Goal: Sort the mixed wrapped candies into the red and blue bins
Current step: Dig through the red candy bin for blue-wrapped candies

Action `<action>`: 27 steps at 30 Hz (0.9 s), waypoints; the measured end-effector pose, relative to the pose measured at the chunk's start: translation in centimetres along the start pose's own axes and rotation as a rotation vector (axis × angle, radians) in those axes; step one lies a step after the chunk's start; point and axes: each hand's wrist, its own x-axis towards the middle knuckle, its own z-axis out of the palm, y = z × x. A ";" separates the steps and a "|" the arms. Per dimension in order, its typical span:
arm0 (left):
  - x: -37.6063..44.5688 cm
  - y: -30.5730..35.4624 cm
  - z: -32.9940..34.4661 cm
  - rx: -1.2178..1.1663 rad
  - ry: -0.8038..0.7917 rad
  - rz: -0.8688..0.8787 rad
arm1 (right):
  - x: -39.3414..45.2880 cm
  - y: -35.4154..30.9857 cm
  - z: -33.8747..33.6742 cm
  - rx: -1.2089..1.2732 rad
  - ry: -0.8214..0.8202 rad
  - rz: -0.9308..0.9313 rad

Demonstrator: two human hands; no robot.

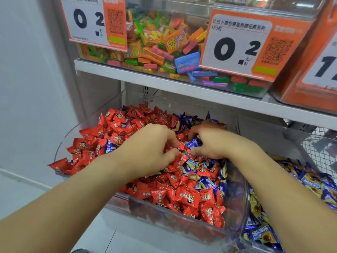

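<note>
A clear bin [175, 214] on the lower shelf is heaped with red wrapped candies [187, 197], and blue wrapped candies [207, 182] are mixed in at its middle and right. My left hand [147, 152] lies on the heap's middle with fingers curled down into the candies; its thumb and fingers pinch at red wrappers. My right hand [213, 141] reaches in beside it, fingers curled over blue and red candies near the far right. What each hand actually holds is hidden under the fingers. A second clear bin [269, 240] at the right holds blue candies [313, 181].
An upper shelf [164, 79] carries a clear bin of multicoloured gum packs [164, 44] with orange price tags [238, 46]. A wire basket [319, 143] stands at the far right. A white wall [27, 88] and floor lie to the left.
</note>
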 end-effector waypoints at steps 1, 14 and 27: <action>0.2 0.1 0.2 -0.010 0.015 -0.004 | 0.2 0.1 0.0 -0.005 0.027 -0.005; 4.2 2.5 4.3 -0.130 0.069 -0.095 | -3.2 3.2 -1.4 0.262 0.343 -0.048; 5.8 3.6 5.9 0.060 -0.142 0.015 | -4.9 3.5 -3.1 0.189 0.049 -0.055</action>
